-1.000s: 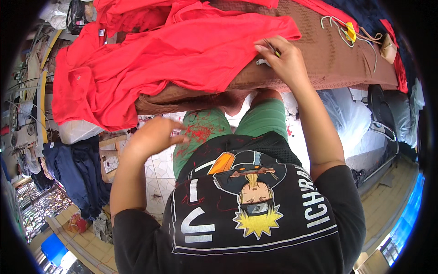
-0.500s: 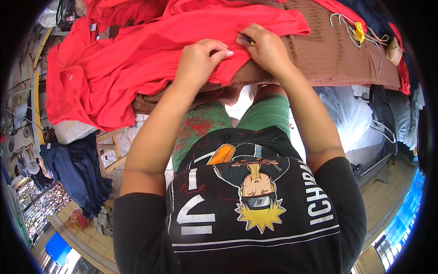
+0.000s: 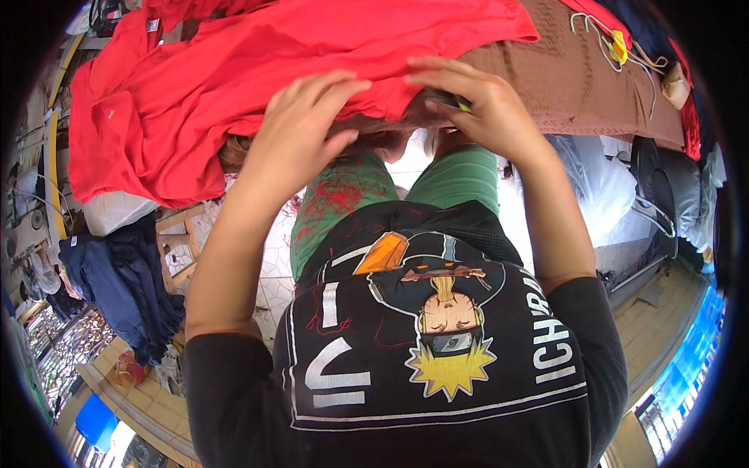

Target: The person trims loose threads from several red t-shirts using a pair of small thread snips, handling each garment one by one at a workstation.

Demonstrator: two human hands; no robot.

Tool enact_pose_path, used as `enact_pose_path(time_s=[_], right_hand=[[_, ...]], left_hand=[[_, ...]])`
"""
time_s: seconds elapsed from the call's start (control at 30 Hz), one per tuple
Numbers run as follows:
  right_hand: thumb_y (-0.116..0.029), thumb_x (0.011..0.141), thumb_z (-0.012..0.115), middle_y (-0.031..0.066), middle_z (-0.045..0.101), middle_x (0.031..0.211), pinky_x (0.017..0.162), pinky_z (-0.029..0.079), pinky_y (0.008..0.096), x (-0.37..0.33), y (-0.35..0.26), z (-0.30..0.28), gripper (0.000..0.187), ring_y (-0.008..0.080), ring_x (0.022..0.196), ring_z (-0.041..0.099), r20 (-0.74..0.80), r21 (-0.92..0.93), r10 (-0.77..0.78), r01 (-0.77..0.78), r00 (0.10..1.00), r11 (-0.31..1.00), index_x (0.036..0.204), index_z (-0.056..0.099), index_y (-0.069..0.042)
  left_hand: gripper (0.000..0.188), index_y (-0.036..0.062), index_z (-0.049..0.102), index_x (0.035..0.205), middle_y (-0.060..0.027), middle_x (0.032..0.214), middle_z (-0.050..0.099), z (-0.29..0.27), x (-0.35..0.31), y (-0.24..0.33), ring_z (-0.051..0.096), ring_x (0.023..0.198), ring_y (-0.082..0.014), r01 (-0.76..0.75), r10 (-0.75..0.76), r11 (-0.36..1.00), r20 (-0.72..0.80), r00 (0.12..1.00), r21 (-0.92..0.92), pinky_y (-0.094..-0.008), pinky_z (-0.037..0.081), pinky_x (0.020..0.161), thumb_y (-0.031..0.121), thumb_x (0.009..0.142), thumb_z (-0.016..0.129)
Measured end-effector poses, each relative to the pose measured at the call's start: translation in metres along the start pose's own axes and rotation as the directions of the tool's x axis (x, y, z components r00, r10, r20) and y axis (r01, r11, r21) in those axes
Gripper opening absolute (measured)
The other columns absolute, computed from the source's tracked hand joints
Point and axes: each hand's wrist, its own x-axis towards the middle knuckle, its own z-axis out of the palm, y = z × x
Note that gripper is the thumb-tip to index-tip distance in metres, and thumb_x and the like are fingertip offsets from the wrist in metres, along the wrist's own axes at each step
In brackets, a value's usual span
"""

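Observation:
A red garment (image 3: 257, 70) lies spread over the brown cloth (image 3: 577, 86) in front of me. My left hand (image 3: 300, 117) is open above the garment's near edge, fingers stretched and thumb apart, holding nothing. My right hand (image 3: 488, 101) has its fingers extended over the garment's near right edge. Between its thumb and palm it keeps a small dark tool with a yellow-green end (image 3: 462, 104); most of that tool is hidden, so its kind does not show.
Pale cords with a yellow piece (image 3: 618, 47) lie at the far right on the brown cloth. Dark blue garments (image 3: 129, 281) hang at the lower left. Clear plastic bags (image 3: 585, 179) and a black chair (image 3: 655, 179) stand at the right. Red threads cling to my green shorts (image 3: 339, 195).
Both hands have come off the fabric edge and opened their fingers. The left has moved left and nearer, the right slightly right and nearer. The garment's near edge lies differently.

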Motion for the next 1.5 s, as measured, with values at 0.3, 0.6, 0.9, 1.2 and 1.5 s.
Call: enact_pose_path(time_s=[0.3, 0.6, 0.9, 1.2, 1.5], right_hand=[[-0.027, 0.086, 0.07, 0.0, 0.065, 0.074, 0.066, 0.046, 0.0236, 0.027, 0.01, 0.014, 0.028, 0.0043, 0.07, 0.053, 0.04, 0.384, 0.478, -0.455, 0.878, 0.804, 0.094, 0.07, 0.0], [-0.032, 0.088, 0.066, 0.0032, 0.063, 0.066, 0.059, 0.046, 0.0256, 0.026, 0.012, 0.015, 0.03, 0.006, 0.063, 0.054, 0.101, 0.484, 0.508, -0.488, 0.856, 0.727, 0.092, 0.071, -0.002], [-0.027, 0.089, 0.065, 0.0087, 0.065, 0.073, 0.065, 0.048, 0.0283, 0.024, 0.007, 0.016, 0.026, 0.0129, 0.068, 0.059, -0.154, 0.415, 0.365, -0.275, 0.918, 0.867, 0.094, 0.067, -0.002], [-0.018, 0.09, 0.064, 0.0109, 0.064, 0.083, 0.072, 0.048, 0.0289, 0.054, 0.034, 0.02, 0.019, 0.0198, 0.077, 0.061, -0.243, 0.099, 0.062, -0.039, 0.968, 0.994, 0.094, 0.063, 0.0], [-0.015, 0.075, 0.076, 0.004, 0.06, 0.086, 0.067, 0.048, 0.0301, 0.041, -0.017, 0.019, 0.033, 0.0196, 0.073, 0.059, -0.317, 0.042, -0.024, 0.039, 0.948, 0.998, 0.107, 0.069, -0.011]], left_hand=[[0.023, 0.0005, 0.064, 0.11, -0.0095, 0.101, 0.068, 0.038, 0.025, -0.019, 0.064, 0.092, -0.0167, 0.371, -0.393, 0.749, 0.082, 0.916, -0.549, -0.0263, 0.047, 0.085, 0.015, 0.093, 0.059], [0.049, 0.0068, 0.063, 0.111, -0.0099, 0.11, 0.058, 0.05, 0.033, 0.02, 0.06, 0.079, -0.0172, 0.171, -0.233, 0.948, -0.22, 0.947, -0.267, -0.0281, 0.052, 0.07, 0.019, 0.068, 0.083], [0.041, 0.0009, 0.051, 0.112, -0.0134, 0.105, 0.057, 0.066, 0.04, 0.028, 0.061, 0.085, -0.0214, 0.377, -0.461, 0.849, -0.171, 0.871, -0.371, -0.0304, 0.051, 0.076, 0.003, 0.074, 0.067], [0.053, 0.0021, 0.042, 0.131, -0.0119, 0.116, 0.058, 0.023, 0.026, 0.009, 0.06, 0.097, -0.0124, 0.288, -0.523, -0.089, 0.291, 0.801, -0.954, -0.0242, 0.049, 0.083, -0.013, 0.081, 0.048], [0.055, 0.003, 0.04, 0.137, -0.0112, 0.12, 0.055, 0.026, 0.021, 0.012, 0.059, 0.099, -0.0118, 0.286, -0.6, -0.123, 0.301, 0.742, -0.95, -0.0233, 0.048, 0.086, -0.009, 0.084, 0.052]])
